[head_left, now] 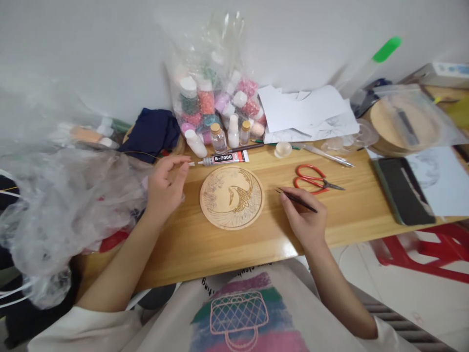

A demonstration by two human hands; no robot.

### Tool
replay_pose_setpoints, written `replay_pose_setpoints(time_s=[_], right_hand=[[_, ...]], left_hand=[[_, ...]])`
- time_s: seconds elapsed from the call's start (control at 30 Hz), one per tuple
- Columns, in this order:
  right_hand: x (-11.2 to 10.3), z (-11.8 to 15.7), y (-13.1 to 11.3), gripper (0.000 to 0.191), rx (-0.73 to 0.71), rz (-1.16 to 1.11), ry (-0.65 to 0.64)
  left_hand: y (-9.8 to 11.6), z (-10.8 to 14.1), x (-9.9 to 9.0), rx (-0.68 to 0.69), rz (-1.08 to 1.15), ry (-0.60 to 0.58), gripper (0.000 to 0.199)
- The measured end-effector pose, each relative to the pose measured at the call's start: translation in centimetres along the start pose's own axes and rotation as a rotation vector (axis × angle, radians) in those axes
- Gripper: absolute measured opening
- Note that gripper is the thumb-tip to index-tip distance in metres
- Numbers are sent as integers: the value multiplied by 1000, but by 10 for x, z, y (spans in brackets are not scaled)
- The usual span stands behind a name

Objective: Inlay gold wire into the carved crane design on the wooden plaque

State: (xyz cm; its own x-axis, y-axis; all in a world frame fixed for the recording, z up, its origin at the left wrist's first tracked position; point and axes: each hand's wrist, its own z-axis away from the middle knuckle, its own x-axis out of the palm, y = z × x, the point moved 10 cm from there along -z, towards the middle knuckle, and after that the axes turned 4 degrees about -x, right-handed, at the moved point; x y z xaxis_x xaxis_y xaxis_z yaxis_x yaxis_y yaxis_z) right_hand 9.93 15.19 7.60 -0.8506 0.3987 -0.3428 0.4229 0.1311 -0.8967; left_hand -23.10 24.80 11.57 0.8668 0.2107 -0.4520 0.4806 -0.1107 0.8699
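Observation:
My left hand (166,188) pinches a small white cap (191,164) close to the nozzle of the B-7000 glue tube (227,158), which lies on the table. In my right hand (306,215) are dark, thin tweezers (298,200), their tips pointing left toward a round wooden disc (232,197). The disc lies flat between my hands and bears an engraved, partly gold design. Just beyond my right hand rest red-handled scissors (315,180).
Behind the disc stand small bottles (219,139) and a clear bag of coloured jars (207,100). Papers (308,112), a pen (328,155) and a phone (405,190) lie to the right. Crumpled plastic (73,205) covers the left side. The table's front edge (220,268) is near my body.

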Motion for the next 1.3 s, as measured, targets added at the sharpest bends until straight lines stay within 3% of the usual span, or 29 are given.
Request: replay_pose_setpoints(time_s=[0.17,0.37,0.67,0.97,1.3], right_hand=[[-3,7,-5,17,-116,130,16],[5,7,-1,23,-104,158,-51],[11,6,-19,22,-215,304,-107],[34,9,-28,35,-426,511,-270],[44,13,-16,39,-381,627,-300]], left_hand=[[2,3,17,19,73,-50,26],[24,32,42,373,18,-135,29],[34,48,64,535,-103,-320,32],[28,48,68,519,-137,-328,30],[25,47,68,503,-137,-334,27]])
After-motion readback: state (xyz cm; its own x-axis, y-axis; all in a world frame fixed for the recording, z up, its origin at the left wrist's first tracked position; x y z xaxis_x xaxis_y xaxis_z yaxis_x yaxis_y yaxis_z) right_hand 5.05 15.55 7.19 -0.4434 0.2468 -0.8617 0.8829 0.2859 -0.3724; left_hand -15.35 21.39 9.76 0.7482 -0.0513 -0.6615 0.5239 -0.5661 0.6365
